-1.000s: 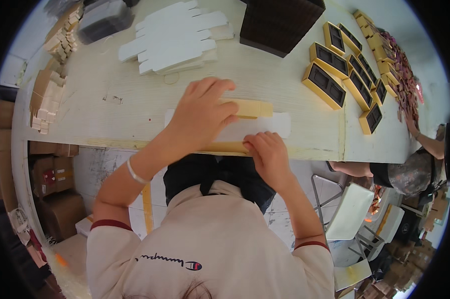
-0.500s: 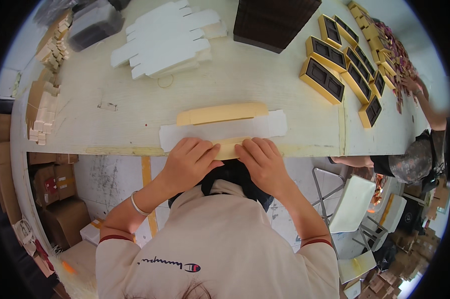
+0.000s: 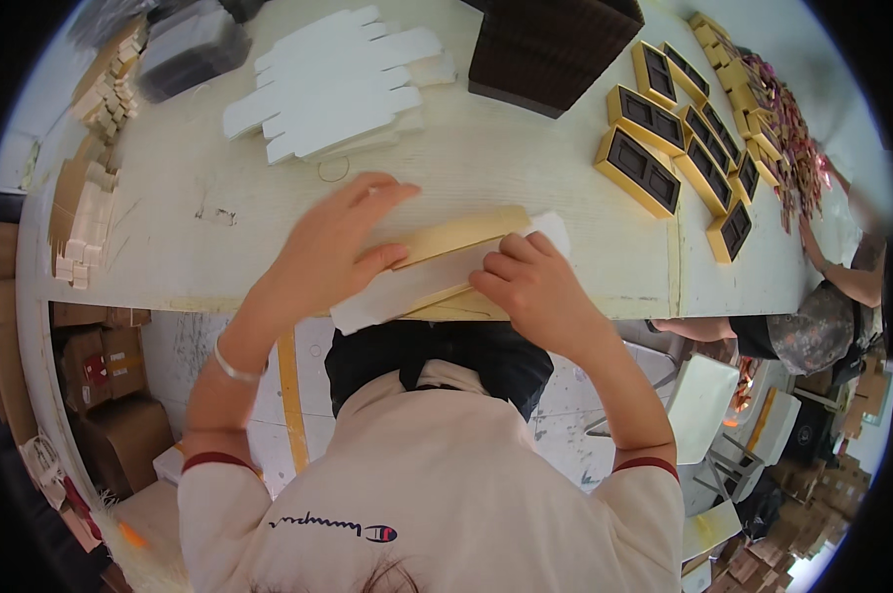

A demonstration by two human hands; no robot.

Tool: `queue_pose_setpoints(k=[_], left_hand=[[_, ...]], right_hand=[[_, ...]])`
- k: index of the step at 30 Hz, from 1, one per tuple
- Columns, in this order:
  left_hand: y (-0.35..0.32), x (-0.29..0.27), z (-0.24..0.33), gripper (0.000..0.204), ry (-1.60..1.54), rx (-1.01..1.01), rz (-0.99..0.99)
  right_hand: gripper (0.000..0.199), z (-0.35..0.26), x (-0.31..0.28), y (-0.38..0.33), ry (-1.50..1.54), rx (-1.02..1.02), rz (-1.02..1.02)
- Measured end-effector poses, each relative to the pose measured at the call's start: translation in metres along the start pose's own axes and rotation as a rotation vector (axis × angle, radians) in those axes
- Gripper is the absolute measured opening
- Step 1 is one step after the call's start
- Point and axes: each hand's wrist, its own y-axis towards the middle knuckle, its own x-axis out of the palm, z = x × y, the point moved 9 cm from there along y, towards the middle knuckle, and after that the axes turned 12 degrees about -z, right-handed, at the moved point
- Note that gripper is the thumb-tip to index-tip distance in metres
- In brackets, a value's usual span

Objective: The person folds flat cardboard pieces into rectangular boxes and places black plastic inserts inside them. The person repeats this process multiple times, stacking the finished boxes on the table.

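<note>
"Up at the table's point(image 3: 526, 168) near edge, is that white-and-gold card point(image 3: 453, 266) lying crooked?"

"Yep, slanted, left end poking past the edge. Left hand's point(image 3: 336, 242) open, fingers loosely spread, thumb by the gold part's left end."

"And the right hand point(image 3: 537, 285)?"

"Fingers curled over the card's right half, can't tell if they're actually pinching. Flat white blanks point(image 3: 333, 84) sit farther back."

Pale table point(image 3: 200, 267) — bore stacked white blanks point(image 3: 338, 89), a dark brown block point(image 3: 550, 54), gold boxes point(image 3: 639, 176) with black inserts — gold-and-white card piece point(image 3: 456, 237) near front edge.
</note>
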Motion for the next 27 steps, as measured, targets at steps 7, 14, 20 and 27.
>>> queue_pose_setpoints(k=[7,14,20,27], left_hand=[[0.007,0.056,0.011,0.044,-0.151,-0.005,-0.082],[-0.001,0.067,0.010,0.034,-0.206,-0.013,-0.223],[-0.013,0.055,0.017,0.037,-0.237,0.253,-0.346],[-0.006,0.069,0.022,0.027,-0.213,0.157,-0.060]], right_hand=[[0.009,-0.012,0.007,0.003,-0.039,0.017,0.030],[0.013,-0.008,0.015,-0.016,0.383,-0.012,0.207],[0.015,0.012,0.023,-0.014,0.595,0.138,0.225],[0.023,0.001,0.025,-0.002,0.575,0.221,0.137]])
